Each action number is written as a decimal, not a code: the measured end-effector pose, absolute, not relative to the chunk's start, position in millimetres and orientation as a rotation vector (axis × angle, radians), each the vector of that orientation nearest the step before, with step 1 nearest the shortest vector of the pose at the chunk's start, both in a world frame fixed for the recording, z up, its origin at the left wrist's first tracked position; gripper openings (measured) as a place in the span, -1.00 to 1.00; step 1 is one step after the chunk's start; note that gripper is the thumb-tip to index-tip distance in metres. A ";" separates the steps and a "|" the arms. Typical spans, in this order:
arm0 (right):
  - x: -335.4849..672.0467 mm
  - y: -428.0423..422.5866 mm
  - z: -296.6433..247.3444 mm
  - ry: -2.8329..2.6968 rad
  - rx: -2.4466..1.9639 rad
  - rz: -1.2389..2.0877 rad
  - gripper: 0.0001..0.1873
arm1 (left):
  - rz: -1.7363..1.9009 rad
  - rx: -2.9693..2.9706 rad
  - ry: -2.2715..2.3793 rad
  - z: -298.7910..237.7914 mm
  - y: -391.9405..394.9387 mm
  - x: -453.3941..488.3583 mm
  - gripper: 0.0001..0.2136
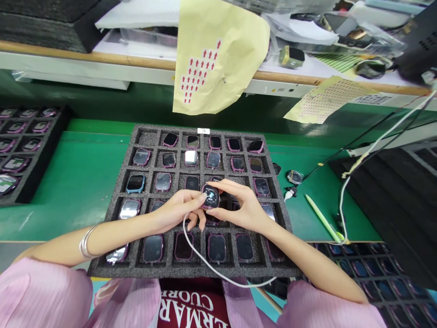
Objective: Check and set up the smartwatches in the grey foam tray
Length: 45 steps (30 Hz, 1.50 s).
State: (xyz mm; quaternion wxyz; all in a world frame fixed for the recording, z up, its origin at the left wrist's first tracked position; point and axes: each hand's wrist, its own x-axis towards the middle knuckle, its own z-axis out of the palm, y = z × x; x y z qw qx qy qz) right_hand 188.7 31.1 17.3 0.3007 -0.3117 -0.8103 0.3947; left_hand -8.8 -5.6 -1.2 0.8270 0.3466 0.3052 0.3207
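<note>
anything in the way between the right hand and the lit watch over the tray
Nothing visible: the right hand holds the watch by its edges. The left hand touches its other side, and the white cable loops below, clear of that grip.

We count two bare hands (252,210), one lit, square purple-framed watch (212,195) between them, one blue-framed watch (135,183) at nine o'clock, one light-green pen (322,217) at four.

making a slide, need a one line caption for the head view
Left hand and right hand hold a lit smartwatch over a dark tray of watches, a white cable looping nearby.
</note>
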 end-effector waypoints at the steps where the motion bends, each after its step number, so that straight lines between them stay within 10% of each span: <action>1: 188.5 30.5 16.5 -2.158 -0.815 1.027 -0.50 | 0.680 0.747 0.658 -1.2 -5.8 -8.9 -0.63; 45: 224.7 45.0 39.0 -2.348 -0.732 0.655 -0.53 | 0.611 1.115 0.833 -6.2 -12.5 -7.2 -0.65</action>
